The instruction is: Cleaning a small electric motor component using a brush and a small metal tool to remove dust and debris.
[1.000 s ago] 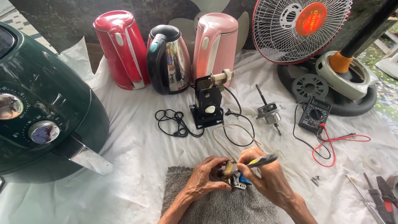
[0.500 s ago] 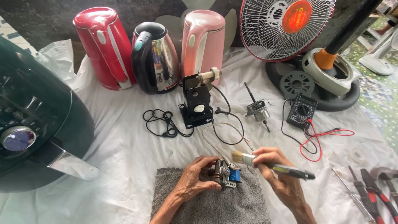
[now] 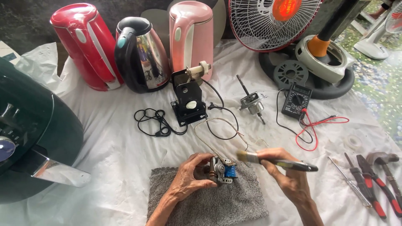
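Observation:
My left hand (image 3: 190, 176) grips a small electric motor (image 3: 222, 170) with a blue coil, holding it just above a grey towel (image 3: 234, 205). My right hand (image 3: 289, 175) holds a small paintbrush (image 3: 276, 161) with a dark handle; its bristles point left, close to the motor's top. Thin wires (image 3: 217, 129) run from the motor toward the back.
Red (image 3: 86, 46), black-and-steel (image 3: 140, 54) and pink (image 3: 190, 37) kettles stand at the back. A black bracket part (image 3: 188, 100), motor shaft (image 3: 251, 102), multimeter (image 3: 296, 100) with red leads, fan (image 3: 272, 21) and base lie beyond. A dark air fryer (image 3: 33, 138) is left; screwdrivers and pliers (image 3: 368, 184) right.
The camera view has drifted, shifting everything left and nearer. My right hand has swung the brush from over the motor out to its right side, handle pointing right.

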